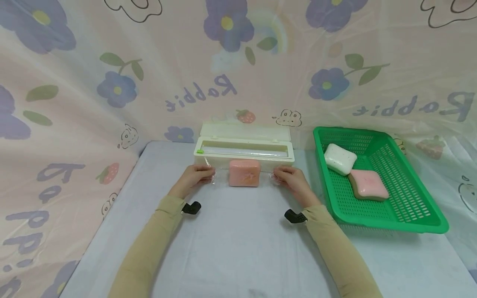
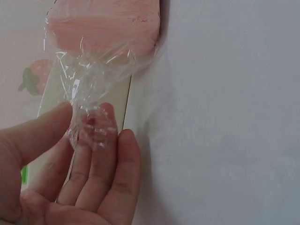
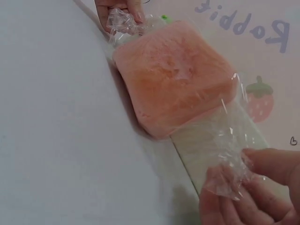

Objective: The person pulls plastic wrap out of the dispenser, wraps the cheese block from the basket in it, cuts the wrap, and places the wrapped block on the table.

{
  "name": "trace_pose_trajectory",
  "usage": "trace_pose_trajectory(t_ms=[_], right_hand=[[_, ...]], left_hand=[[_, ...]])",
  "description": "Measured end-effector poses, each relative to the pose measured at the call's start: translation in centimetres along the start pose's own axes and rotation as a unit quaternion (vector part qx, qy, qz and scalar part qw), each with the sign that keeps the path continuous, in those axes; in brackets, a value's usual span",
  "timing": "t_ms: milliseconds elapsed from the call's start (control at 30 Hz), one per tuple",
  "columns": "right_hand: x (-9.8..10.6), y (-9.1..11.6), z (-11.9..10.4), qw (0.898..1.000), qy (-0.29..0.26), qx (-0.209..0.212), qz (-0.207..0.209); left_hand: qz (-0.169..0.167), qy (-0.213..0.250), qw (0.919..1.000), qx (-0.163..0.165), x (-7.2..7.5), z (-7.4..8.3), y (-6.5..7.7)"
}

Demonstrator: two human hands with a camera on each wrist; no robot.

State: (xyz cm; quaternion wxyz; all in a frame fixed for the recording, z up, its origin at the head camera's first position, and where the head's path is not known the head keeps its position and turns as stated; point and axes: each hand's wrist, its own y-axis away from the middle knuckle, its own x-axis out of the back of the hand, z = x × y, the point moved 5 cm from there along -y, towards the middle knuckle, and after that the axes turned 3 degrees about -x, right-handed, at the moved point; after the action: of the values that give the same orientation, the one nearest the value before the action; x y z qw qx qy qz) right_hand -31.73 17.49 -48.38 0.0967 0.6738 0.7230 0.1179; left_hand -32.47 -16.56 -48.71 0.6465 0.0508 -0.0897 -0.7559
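Note:
A pink, rounded square block (image 1: pixel 244 174) is wrapped in clear plastic film (image 2: pixel 93 70), which is gathered to either side of it. At one gathered end my left hand (image 1: pixel 194 178) pinches the film between thumb and fingers. My right hand (image 1: pixel 292 180) pinches the opposite end, seen crumpled by the fingers in the right wrist view. Between the hands, the block is close in front of a cream film dispenser box (image 1: pixel 244 154). Its lid (image 1: pixel 244 131) is raised, and a roll of film shows inside. Whether the block touches the table is hard to tell.
To the right stands a green plastic basket (image 1: pixel 391 225) holding a speckled white block (image 1: pixel 340 159) and a pink block with a brown side (image 1: pixel 369 184). A pale cloth covers the table (image 1: pixel 238 248). Behind it hangs a patterned curtain (image 1: pixel 149 103). A green slider (image 1: pixel 200 151) sits on the dispenser.

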Motion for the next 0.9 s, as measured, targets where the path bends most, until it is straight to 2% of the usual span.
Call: trace_pose_trajectory(t_ms=[100,200,300,433,500,667,800,900], right_hand=[[0.4,1.0,-0.3,0.999,0.037,0.02,0.018],[0.6,2.1,-1.0,0.993,0.096,0.059,0.041],[0.5,3.4,-2.0,0.983,0.145,0.102,0.054],[0.1,5.0,-3.8,0.975,0.167,0.14,0.046],[-0.3,5.5,-4.9,0.974,0.161,0.154,0.027],[-1.9,5.5,-7.7,0.977,0.111,0.17,-0.056],[-3.4,4.1,-9.3,0.975,0.069,0.168,-0.126],[-4.8,2.3,-10.1,0.972,0.059,0.158,-0.162]], left_hand=[[-0.009,-0.03,0.9995,-0.011,0.5,0.2,0.6],[-0.01,-0.058,0.9982,-0.016,1.4,0.5,1.3],[0.001,-0.057,0.9982,-0.017,2.6,0.9,1.8],[0.021,-0.056,0.9979,-0.026,4.1,2.2,2.5],[0.033,-0.055,0.9972,-0.038,4.8,3.2,2.9],[0.073,-0.034,0.9932,-0.084,6.1,5.3,3.2],[0.096,-0.002,0.9897,-0.106,6.5,6.0,2.9],[0.114,0.034,0.9864,-0.113,6.6,6.1,2.5]])
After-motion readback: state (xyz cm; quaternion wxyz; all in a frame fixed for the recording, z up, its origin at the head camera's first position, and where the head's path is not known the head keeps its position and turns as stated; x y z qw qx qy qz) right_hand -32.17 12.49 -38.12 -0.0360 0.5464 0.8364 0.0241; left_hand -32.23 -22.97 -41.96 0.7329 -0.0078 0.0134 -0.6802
